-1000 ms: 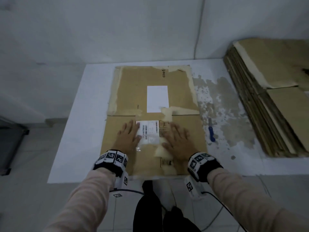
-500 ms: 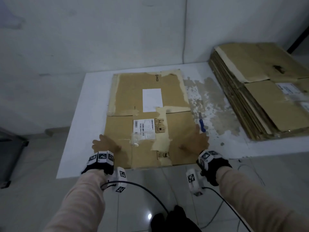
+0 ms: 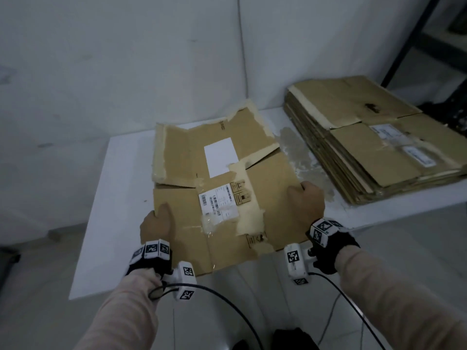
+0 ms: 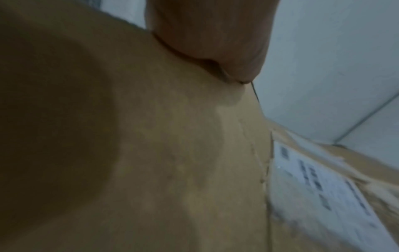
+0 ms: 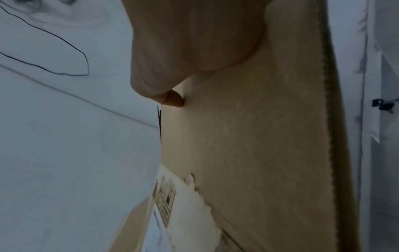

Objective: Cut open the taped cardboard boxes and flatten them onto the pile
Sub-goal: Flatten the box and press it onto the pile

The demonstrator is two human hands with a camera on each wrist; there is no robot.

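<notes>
A flattened brown cardboard box (image 3: 187, 213) with white labels and torn tape is lifted off the white table (image 3: 118, 178), tilted, its far flaps still near the tabletop. My left hand (image 3: 158, 223) grips its left edge, thumb on top. My right hand (image 3: 307, 200) grips its right edge, thumb on top, fingers underneath. The left wrist view shows my thumb (image 4: 215, 37) pressed on the cardboard (image 4: 172, 153). In the right wrist view my thumb (image 5: 172, 68) lies on the cardboard (image 5: 259, 153). The pile of flattened boxes (image 3: 366, 137) sits at the table's right end.
A worn, peeling patch (image 3: 298, 152) marks the tabletop between the held box and the pile. White walls stand behind the table. A dark metal rack leg (image 3: 409, 41) rises at the far right. Cables (image 3: 227, 306) trail from my wrists over the tiled floor.
My hands slid from the middle of the box out to its left and right edges, took hold, and have lifted it off the table, turning it toward the pile. The blue knife is now hidden.
</notes>
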